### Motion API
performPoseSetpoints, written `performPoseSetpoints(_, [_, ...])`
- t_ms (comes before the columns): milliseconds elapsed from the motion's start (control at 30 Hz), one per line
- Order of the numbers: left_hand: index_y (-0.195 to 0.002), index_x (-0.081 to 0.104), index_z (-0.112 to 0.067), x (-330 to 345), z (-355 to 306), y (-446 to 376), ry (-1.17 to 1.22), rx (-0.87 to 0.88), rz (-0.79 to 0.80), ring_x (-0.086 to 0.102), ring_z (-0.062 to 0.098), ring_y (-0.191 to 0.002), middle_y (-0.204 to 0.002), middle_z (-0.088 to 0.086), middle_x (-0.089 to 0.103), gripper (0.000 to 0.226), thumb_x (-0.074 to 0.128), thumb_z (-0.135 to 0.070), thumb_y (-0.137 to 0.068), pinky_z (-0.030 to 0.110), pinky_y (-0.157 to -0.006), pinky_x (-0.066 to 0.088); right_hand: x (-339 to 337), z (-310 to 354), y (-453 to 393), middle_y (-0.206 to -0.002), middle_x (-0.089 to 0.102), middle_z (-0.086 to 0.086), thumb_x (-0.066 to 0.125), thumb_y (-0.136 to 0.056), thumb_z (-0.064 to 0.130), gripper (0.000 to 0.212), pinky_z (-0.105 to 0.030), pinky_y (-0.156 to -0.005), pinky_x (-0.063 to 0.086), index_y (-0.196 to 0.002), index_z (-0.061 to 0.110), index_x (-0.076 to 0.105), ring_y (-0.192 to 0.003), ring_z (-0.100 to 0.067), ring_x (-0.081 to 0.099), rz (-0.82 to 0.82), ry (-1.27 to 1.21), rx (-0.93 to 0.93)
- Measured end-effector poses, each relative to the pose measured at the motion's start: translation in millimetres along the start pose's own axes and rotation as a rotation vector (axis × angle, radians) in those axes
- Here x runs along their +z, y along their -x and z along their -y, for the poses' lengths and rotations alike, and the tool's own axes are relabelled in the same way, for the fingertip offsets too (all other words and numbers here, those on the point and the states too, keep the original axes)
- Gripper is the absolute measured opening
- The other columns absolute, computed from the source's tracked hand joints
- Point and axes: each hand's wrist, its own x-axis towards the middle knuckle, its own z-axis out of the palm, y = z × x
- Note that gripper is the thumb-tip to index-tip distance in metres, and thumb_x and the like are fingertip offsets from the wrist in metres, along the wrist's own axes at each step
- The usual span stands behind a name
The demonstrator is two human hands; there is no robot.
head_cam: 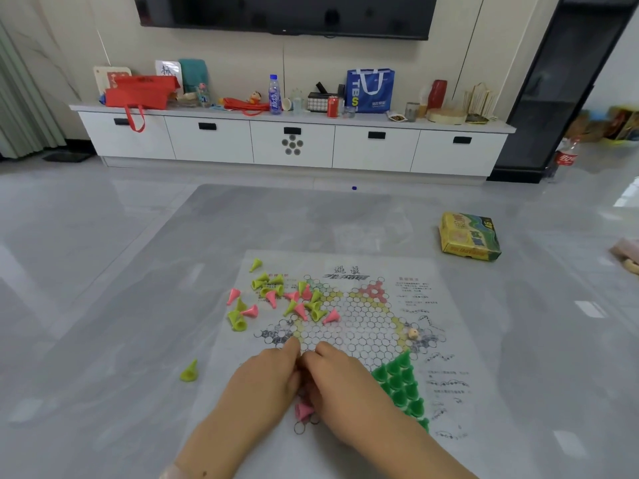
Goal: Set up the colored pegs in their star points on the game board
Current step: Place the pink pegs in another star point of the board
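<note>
While green pegs [403, 382] fill the board's [363, 326] five-o'clock point, both hands meet at six o'clock over a pink peg [303, 410]. The left hand [266, 382] and right hand [340, 382] have curled fingers; what they hold I cannot tell.

Ahead of me a yellow-green box [469, 236] lies on the grey table [138, 305]. Beyond, I see a white cabinet [294, 143] bearing a blue bag [370, 89], red can [332, 106] and bottle [275, 95].

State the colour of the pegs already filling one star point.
Dark green pegs, clearest in the head view.
</note>
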Motion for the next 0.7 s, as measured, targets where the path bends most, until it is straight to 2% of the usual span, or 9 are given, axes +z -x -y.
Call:
performPoseSetpoints(133, [-0.088,0.030,-0.022,-3.0,3.4,-3.9,0.026,-0.035,0.008,0.057,0.024,-0.091,-0.095,0.004,0.060,0.010,0.038,-0.026,-0.091,0.032,-0.075,0.043,-4.7,1.7,-7.6,-0.102,0.050,-0.010,0.044,-0.088,0.012,0.018,-0.031,-0.066,0.030,-0.104,0.011,0.051,-0.091,-0.029,0.052,-0.006,0.010,-0.006])
performPoseSetpoints(233, [-0.090,0.036,-0.025,-10.7,10.1,-6.7,0.081,-0.090,-0.016,0.056,0.018,-0.084,-0.089,-0.003,0.056,0.011,0.043,-0.033,-0.092,0.024,-0.061,0.037,-16.9,-8.6,-13.1,-0.097,0.052,0.000,0.046,-0.091,0.012,0.014,-0.026,-0.073,0.040,-0.099,0.016,0.056,-0.087,-0.017,0.053,-0.078,-0.048,0.017])
performPoseSetpoints(300, [-0.091,0.037,-0.026,-14.8,12.0,-8.4,0.100,-0.091,-0.057,0.053,0.013,-0.078,-0.084,-0.008,0.053,0.010,0.043,-0.034,-0.092,0.018,-0.053,0.032,-37.9,-27.9,-21.5,-0.095,0.055,0.008,0.047,-0.091,0.015,0.015,-0.016,-0.075,0.041,-0.098,0.019,0.060,-0.078,-0.005,0.050,-0.132,-0.124,0.080])
performPoseSetpoints(367, [-0.092,0.038,-0.026,-15.3,9.2,-8.6,0.099,-0.071,-0.078,0.051,0.011,-0.072,-0.077,-0.010,0.051,0.010,0.042,-0.034,-0.093,0.015,-0.051,0.030,-63.4,-60.2,-34.1,-0.097,0.059,0.009,0.050,-0.090,0.015,0.016,-0.014,-0.075,0.041,-0.100,0.019,0.062,-0.076,-0.002,0.050,-0.211,-0.108,0.174])
performPoseSetpoints(467, [-0.093,0.038,-0.025,-10.4,-2.6,-10.0,0.092,-0.016,-0.064,0.052,0.011,-0.072,-0.073,-0.011,0.050,0.011,0.041,-0.036,-0.093,0.020,-0.057,0.037,-87.1,-115.9,-51.7,-0.103,0.067,-0.003,0.052,-0.088,0.008,0.020,-0.023,-0.080,0.046,-0.101,0.013,0.066,-0.087,-0.015,0.059,-0.312,-0.082,0.335])
performPoseSetpoints(533, [-0.096,0.039,-0.025,-7.6,-10.0,-13.1,0.086,-0.002,-0.037,0.057,0.012,-0.080,-0.083,-0.009,0.057,0.013,0.041,-0.037,-0.093,0.023,-0.067,0.043,-85.6,-141.7,-61.8,-0.103,0.067,-0.005,0.052,-0.087,0.007,0.020,-0.024,-0.080,0.045,-0.098,0.012,0.067,-0.090,-0.016,0.059,-0.276,-0.059,0.380])
performPoseSetpoints(600, [-0.097,0.039,-0.025,-6.0,-13.8,-16.3,0.082,-0.005,-0.003,0.058,0.013,-0.085,-0.086,-0.007,0.057,0.013,0.041,-0.037,-0.093,0.025,-0.073,0.046,-77.7,-153.9,-70.4,-0.100,0.067,-0.003,0.052,-0.086,0.009,0.019,-0.021,-0.074,0.042,-0.094,0.014,0.068,-0.082,-0.012,0.056,-0.210,-0.019,0.357])
performPoseSetpoints(700, [-0.094,0.037,-0.026,-5.8,-15.6,-19.2,0.074,0.002,0.031,0.057,0.013,-0.086,-0.082,-0.009,0.051,0.011,0.041,-0.036,-0.093,0.026,-0.075,0.046,-70.9,-159.6,-78.0,-0.092,0.066,0.003,0.053,-0.086,0.013,0.016,-0.020,-0.070,0.039,-0.089,0.019,0.068,-0.078,-0.009,0.054,-0.197,-0.027,0.288])
